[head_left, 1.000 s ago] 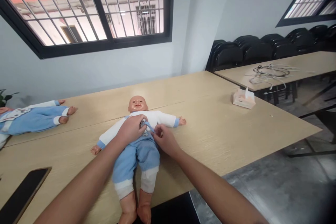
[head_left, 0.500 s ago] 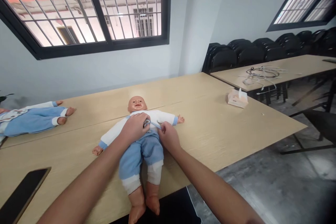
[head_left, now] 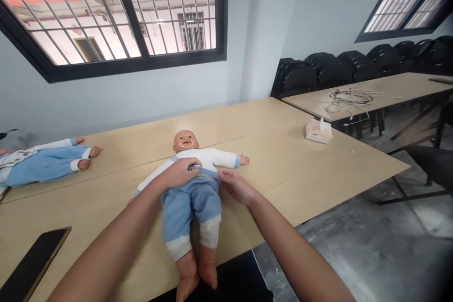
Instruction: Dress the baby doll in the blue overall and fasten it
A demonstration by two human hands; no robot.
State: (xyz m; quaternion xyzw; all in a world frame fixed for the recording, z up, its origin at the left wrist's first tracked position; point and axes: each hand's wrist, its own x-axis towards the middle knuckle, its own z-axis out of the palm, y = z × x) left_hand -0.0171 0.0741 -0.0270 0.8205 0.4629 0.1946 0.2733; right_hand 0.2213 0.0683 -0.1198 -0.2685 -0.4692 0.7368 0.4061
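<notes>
A baby doll lies on its back on the table with its head toward the window. It wears a white top with blue cuffs and blue trousers with white leg ends. My left hand is closed at the doll's belly, gripping the bunched upper edge of the trousers. Across from it, my right hand pinches the other side of that blue edge, which stretches between both hands. My fingers partly hide the cloth, and my left forearm covers some of the doll's sleeve.
Another dressed doll lies on the table at the left. A phone rests at the near left. A tissue box sits on the right, with tangled cables on a farther table and stacked black chairs behind.
My right hand has shifted slightly right and its fingers have straightened into a pinch, so the blue edge is drawn flatter. My left hand has moved slightly down and left.
</notes>
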